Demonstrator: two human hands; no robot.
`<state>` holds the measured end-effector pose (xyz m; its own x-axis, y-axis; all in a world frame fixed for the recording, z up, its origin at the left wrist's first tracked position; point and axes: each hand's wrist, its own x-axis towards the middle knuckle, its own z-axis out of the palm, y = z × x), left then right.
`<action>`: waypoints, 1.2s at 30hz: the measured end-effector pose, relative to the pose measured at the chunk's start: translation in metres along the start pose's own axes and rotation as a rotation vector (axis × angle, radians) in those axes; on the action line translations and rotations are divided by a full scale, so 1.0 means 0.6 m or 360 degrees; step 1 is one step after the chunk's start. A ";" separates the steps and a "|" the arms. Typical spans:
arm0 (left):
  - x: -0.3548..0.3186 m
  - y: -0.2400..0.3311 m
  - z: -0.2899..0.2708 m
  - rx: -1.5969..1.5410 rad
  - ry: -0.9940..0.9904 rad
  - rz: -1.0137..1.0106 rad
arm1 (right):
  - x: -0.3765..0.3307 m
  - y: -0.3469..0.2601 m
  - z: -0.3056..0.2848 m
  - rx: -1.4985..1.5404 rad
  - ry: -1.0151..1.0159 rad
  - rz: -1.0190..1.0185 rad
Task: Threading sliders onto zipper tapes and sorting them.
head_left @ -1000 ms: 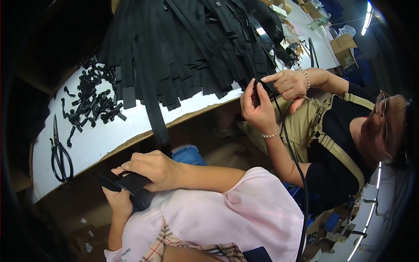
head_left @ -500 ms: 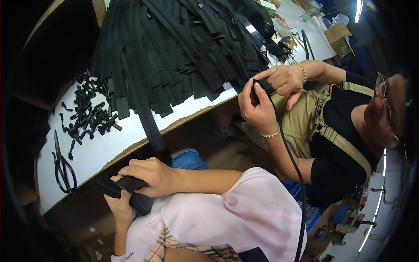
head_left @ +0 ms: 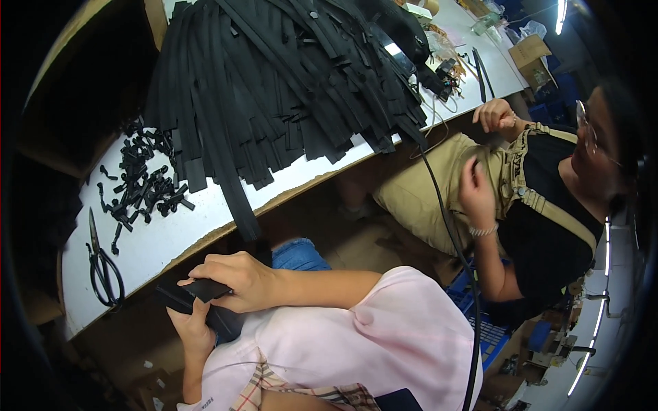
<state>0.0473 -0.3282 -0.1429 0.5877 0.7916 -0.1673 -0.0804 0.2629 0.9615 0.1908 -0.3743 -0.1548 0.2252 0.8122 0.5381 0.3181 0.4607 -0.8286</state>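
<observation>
My right hand point(head_left: 241, 279) is closed, its fingers curled over a black zipper tape point(head_left: 208, 290) whose flat end folds up between the two hands. Just below, my left hand point(head_left: 195, 330) grips the same black fabric with the thumb raised against it. More of the tape hangs below the hands at my lap. Whether a slider sits between my fingertips is hidden. On the table, small black zipper sliders with pulls point(head_left: 147, 179) lie in a loose heap. Black-handled scissors point(head_left: 104, 274) rest near the table's left end.
A big pile of black zipper tapes point(head_left: 274, 89) covers the white table point(head_left: 205, 209), some overhanging its edge. A co-worker point(head_left: 548, 178) sits at the right. A long black cord point(head_left: 449, 233) runs down between us. A cardboard box point(head_left: 531, 55) stands far right.
The co-worker's hands, together on a black strip before, have let go and moved apart, toward their body. My own hands keep nearly the same place and grip.
</observation>
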 end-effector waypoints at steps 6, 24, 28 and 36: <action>-0.001 0.011 0.011 -0.0054 0.0094 -0.0118 | 0.001 -0.001 -0.001 0.0021 0.0045 -0.0040; -0.006 0.018 0.009 -0.0035 0.0132 -0.0047 | 0.005 -0.013 0.009 0.0109 0.0168 0.0017; 0.002 0.010 0.002 -0.0047 0.0112 -0.0092 | 0.006 -0.014 0.003 0.0003 0.0065 0.0145; -0.004 0.012 -0.002 0.0069 0.0128 0.0020 | 0.006 -0.018 0.006 0.0070 -0.0075 0.0385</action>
<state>0.0441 -0.3276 -0.1361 0.5201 0.8369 -0.1707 -0.0514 0.2302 0.9718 0.1851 -0.3750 -0.1443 0.2465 0.9161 0.3163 0.2196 0.2651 -0.9389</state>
